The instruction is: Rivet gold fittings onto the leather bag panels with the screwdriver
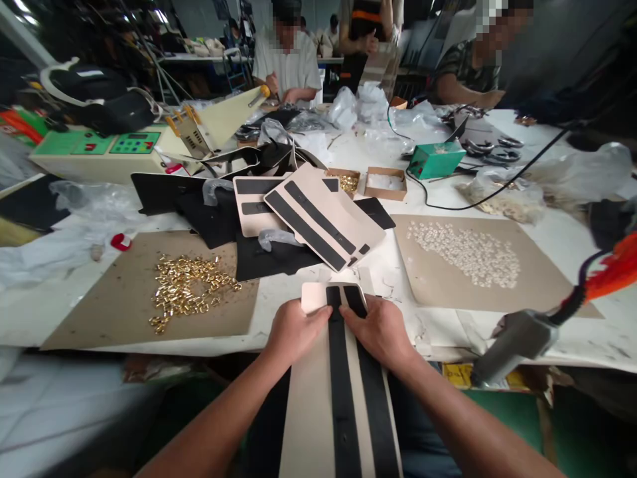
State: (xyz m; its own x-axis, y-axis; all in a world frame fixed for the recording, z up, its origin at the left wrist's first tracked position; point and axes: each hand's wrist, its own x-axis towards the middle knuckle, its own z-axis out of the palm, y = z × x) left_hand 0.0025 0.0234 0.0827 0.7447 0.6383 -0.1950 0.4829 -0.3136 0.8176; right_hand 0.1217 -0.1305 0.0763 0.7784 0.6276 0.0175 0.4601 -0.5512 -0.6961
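Note:
A long beige panel with two black strips [311,411] lies between my hands, its far end over the table edge and its near end toward my lap. My left hand [296,330] grips its left edge, thumb pressed on top by a black strip. On the opposite edge my right hand [381,326] holds it the same way, the thumb on the black strips. The fingers underneath are hidden. Just beyond lies another beige panel with black strips [326,219], resting on a similar panel [246,212] and black sheets [271,259].
Gold metal pieces [186,285] are heaped on a brown board at left; small clear pieces [468,252] cover another board [423,285] at right. Behind stand a green box [436,160], small cartons [385,182] and a machine [99,149]. A grey tool [517,345] hangs at right. Several people sit or stand beyond.

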